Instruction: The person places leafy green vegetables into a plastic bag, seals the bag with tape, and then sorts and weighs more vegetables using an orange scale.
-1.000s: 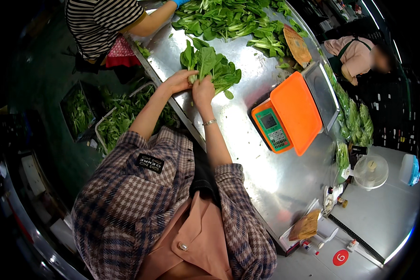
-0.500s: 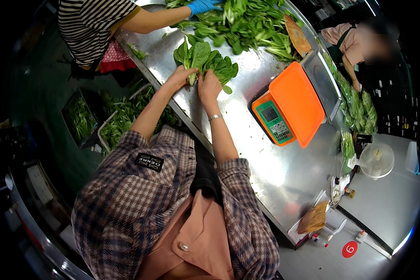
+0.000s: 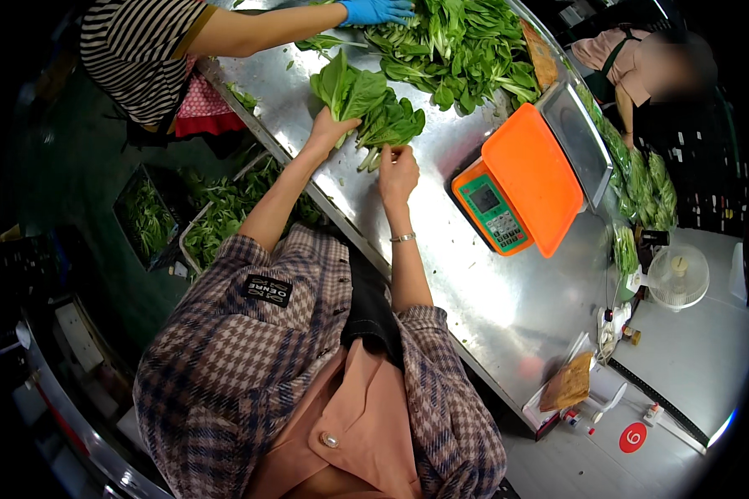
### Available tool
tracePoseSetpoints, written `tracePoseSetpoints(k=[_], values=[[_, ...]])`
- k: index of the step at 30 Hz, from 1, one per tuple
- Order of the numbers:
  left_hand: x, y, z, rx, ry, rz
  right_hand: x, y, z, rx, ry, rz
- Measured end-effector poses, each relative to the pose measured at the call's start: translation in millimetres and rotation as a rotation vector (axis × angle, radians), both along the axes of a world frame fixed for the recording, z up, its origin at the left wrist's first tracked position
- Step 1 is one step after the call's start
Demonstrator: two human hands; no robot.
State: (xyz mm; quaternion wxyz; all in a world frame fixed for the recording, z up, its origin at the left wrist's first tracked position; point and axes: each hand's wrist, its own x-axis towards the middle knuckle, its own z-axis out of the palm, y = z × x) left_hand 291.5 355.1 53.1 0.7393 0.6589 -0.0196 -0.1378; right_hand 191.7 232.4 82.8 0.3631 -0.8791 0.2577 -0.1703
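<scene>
My left hand (image 3: 331, 131) is closed round the stems of a bunch of leafy greens (image 3: 351, 87), held just above the steel table's near edge. Its broad leaves point away from me. Beside it, more leafy greens (image 3: 394, 123) with pale stem ends hang toward my right hand (image 3: 398, 173). That hand is closed, with thumb and fingertips pinched at the lower edge of these greens. Exactly which stem or leaf lies between the fingertips is too small to tell.
A large heap of greens (image 3: 474, 58) covers the far table (image 3: 491, 324), where a co-worker's blue-gloved hand (image 3: 379, 12) reaches in. An orange-topped scale (image 3: 533, 179) stands to the right. Crates of greens (image 3: 146, 212) sit low at left. Another person stands beyond bagged greens (image 3: 645, 187).
My right hand has moved a little right and toward me, away from my left hand, baring the pale stem ends between them. The co-worker's gloved hand has shifted slightly right.
</scene>
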Motion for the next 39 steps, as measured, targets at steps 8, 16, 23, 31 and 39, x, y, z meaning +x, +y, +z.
tracePoseSetpoints(k=[8,16,23,31,39], values=[[-0.5,-32.8,9.7,0.736,-0.320,-0.132,5.4,14.9,-8.1,-0.128,0.199,0.008],[2.5,-31.0,-7.1,0.680,-0.497,-0.164,11.7,5.0,-9.0,0.130,0.166,-0.044],[9.4,-24.4,-0.4,0.150,-0.112,-0.441,15.9,-5.9,-30.7,0.343,0.038,0.045],[-9.8,-18.7,10.4,-0.122,0.212,-0.459,9.8,-3.2,-24.5,0.118,-0.068,0.040],[-15.1,-17.1,7.5,-0.494,0.496,-0.203,-8.1,-45.8,-10.1,0.814,-0.282,-0.057]])
